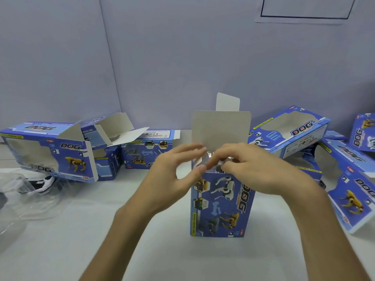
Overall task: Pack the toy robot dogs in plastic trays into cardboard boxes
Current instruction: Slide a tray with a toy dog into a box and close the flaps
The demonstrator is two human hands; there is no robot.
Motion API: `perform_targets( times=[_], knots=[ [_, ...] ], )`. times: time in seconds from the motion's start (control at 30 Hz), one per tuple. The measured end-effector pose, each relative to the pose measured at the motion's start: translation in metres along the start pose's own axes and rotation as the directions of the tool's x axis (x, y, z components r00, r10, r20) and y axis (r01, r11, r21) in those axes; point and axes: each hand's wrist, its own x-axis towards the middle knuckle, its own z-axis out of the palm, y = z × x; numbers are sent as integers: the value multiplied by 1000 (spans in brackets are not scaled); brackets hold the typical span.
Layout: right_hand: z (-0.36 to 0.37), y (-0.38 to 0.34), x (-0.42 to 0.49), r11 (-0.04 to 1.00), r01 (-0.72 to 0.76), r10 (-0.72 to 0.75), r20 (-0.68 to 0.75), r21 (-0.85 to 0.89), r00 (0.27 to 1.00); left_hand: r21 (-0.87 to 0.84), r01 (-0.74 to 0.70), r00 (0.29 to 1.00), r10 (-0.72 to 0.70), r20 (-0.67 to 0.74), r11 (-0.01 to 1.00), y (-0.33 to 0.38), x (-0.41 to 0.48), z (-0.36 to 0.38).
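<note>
A blue cardboard box point(222, 205) printed with toy dogs stands upright on the white table, its grey top flap point(221, 128) raised. Clear plastic of a tray point(211, 157) glints in the box's open top. My left hand point(174, 173) hovers at the box's upper left corner, fingers straight and reaching toward the opening. My right hand point(249, 169) is over the opening with fingers curled down onto the tray's edge. The toy inside the box is hidden.
Several open empty blue boxes lie at the left point(50, 151), behind point(146, 151) and at the right point(288, 130). A clear plastic tray with a black-and-white toy dog point(44, 184) lies at the far left. The grey wall stands close behind.
</note>
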Motion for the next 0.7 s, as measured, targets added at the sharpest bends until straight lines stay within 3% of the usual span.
perform_targets(
  times=[0.13,0.27,0.37,0.5,0.7],
  knots=[
    [-2,1,0,999,7,-6,-27,44,1000,248,-21,1000,15,25,969,10,1,7],
    [-14,9,-8,993,67,-39,-260,100,965,416,29,999,-38,14,909,25,1,12],
    [-24,22,-13,987,-97,138,-377,125,916,613,26,999,-41,10,790,45,-3,28],
    [-24,30,-16,928,-321,360,-237,189,902,651,18,994,-85,71,759,54,-4,36],
    [-12,22,-7,944,-296,328,-328,143,886,612,-67,983,-53,176,788,49,-2,33]
  ],
)
